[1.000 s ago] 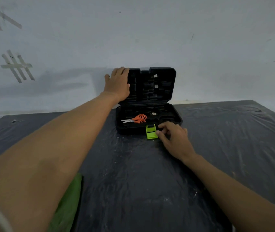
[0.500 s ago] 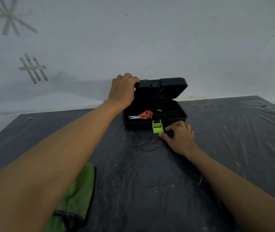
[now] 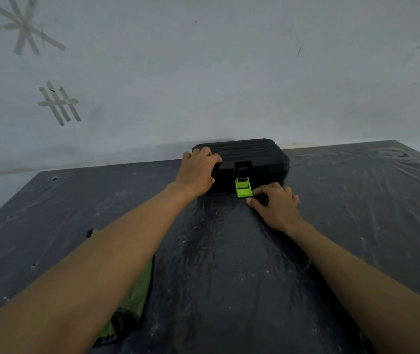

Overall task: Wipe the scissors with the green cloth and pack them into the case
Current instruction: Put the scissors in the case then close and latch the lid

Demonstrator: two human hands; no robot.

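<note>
The black tool case (image 3: 257, 157) lies at the table's far edge with its lid down, so the orange scissors are hidden inside. My left hand (image 3: 196, 172) grips the case's left end, with its fingers over the lid and its thumb on the front wall. The green latch (image 3: 242, 187) hangs open down the front of the case. My right hand (image 3: 275, 205) pinches the latch's lower right corner between index finger and thumb. The green cloth (image 3: 137, 290) lies near me on the left, partly hidden under my left forearm.
Wrinkled black plastic sheeting (image 3: 229, 264) covers the table. A pale wall (image 3: 203, 72) with tape marks rises right behind the case. The table's far edge runs just behind the case.
My left hand has swung the lid down and the case is now closed over the scissors. My right hand stayed beside the green latch.
</note>
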